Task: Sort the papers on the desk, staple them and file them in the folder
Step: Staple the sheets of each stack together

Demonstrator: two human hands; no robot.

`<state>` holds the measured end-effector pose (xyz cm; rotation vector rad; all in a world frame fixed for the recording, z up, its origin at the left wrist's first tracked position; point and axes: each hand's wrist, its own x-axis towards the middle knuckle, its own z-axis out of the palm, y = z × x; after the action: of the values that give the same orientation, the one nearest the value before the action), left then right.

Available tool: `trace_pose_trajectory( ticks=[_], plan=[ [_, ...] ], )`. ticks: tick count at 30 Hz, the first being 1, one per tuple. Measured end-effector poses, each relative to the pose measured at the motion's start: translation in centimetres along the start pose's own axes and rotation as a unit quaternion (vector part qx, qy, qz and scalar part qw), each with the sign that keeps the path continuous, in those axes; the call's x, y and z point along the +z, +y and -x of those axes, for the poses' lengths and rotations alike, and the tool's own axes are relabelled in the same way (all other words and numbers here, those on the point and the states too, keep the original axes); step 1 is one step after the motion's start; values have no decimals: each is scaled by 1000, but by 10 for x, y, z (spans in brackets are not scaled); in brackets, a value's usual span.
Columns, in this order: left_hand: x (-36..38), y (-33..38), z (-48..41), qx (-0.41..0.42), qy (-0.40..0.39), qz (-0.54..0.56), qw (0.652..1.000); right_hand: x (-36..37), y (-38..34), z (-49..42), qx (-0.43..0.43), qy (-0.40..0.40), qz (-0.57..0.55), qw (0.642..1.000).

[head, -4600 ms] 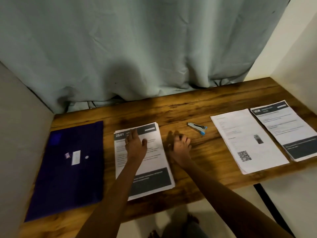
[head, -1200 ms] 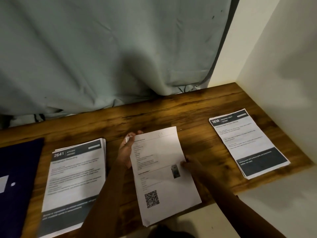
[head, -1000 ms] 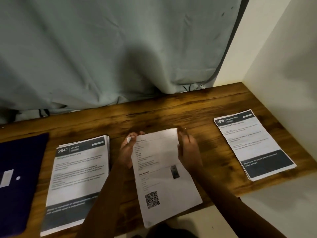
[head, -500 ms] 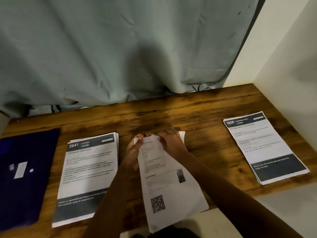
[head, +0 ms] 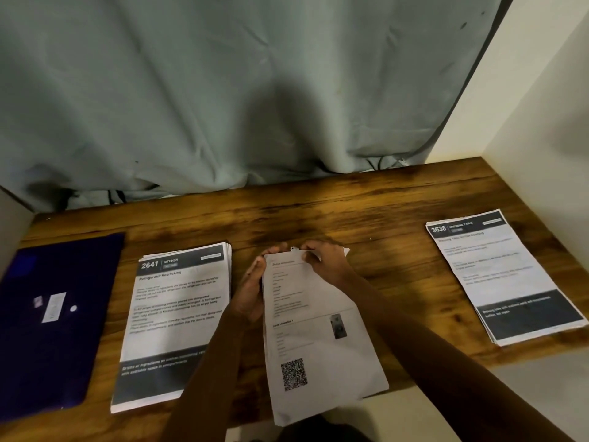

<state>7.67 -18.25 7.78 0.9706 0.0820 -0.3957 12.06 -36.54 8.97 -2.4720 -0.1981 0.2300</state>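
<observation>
A stack of white papers with a QR code (head: 318,346) lies in the middle of the wooden desk (head: 366,212), its lower end hanging over the front edge. My left hand (head: 251,291) holds the stack along its upper left edge. My right hand (head: 325,263) is curled over the top edge and pinches it close to the left fingertips. A small pale object (head: 292,249) shows between the two hands; what it is I cannot tell. A dark blue folder (head: 54,323) lies flat at the far left. No stapler is visible on the desk.
A stack headed 2641 (head: 175,314) lies between the folder and my left arm. Another stack headed 3638 (head: 497,275) lies at the right end of the desk. A grey curtain (head: 223,106) hangs behind, and a white wall (head: 541,122) closes the right side.
My right hand has slid from the stack's right edge up to its top edge and leftward toward my left hand. My left hand has stayed at the upper left corner.
</observation>
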Motion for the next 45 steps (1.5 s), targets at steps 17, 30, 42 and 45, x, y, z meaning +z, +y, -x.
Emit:
trace_pose_trajectory(
  ticks=[17, 30, 42, 45],
  plan=[
    [-5, 2, 5, 11, 6, -17, 1000, 16, -5, -3, 34, 10, 21, 999],
    [-18, 0, 9, -3, 23, 41, 999, -4, 10, -3, 48, -14, 32, 998],
    [-33, -13, 7, -10, 152, -70, 986, -6, 46, 5, 89, 1, -6, 996],
    [-37, -8, 7, -16, 166, -160, 973, -4, 52, 6, 88, 2, 3, 996]
  ],
)
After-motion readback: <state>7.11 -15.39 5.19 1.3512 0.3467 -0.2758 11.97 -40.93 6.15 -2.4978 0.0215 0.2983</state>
